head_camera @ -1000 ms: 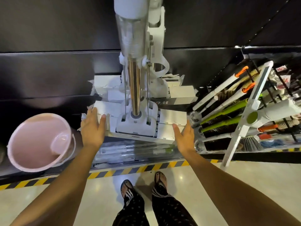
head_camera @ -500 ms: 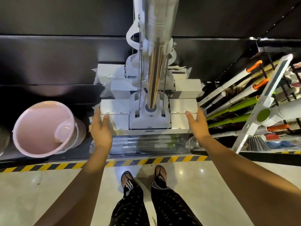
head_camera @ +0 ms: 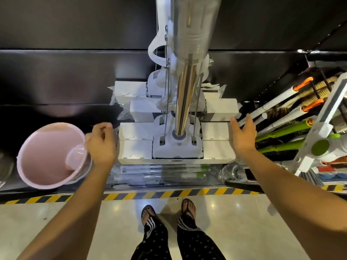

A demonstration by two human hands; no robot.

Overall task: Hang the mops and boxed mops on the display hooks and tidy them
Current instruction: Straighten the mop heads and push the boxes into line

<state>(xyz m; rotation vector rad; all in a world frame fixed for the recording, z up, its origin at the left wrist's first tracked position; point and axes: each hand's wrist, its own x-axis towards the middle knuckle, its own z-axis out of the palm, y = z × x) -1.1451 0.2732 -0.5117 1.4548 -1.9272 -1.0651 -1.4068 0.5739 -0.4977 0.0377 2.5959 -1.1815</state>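
Observation:
A white flat mop [head_camera: 177,145] with a shiny metal pole [head_camera: 185,102] hangs straight down in front of me, its wide head level. Behind it hang more white mops and boxed mops [head_camera: 219,109] in a row against the black wall. My left hand [head_camera: 100,142] hovers just off the left end of the front mop head, fingers curled and holding nothing. My right hand [head_camera: 243,136] floats by the right end, fingers spread, not touching it.
A pink bucket [head_camera: 50,156] with a scoop inside sits at the left. Brooms and green-handled mops [head_camera: 281,132] lean in a rack at the right. Bagged mop parts [head_camera: 159,173] lie on the low shelf above a yellow-black floor stripe [head_camera: 169,195].
Both hands held the ends of the front mop head and have now let go, drawing slightly outward. The mop head has straightened and hangs level.

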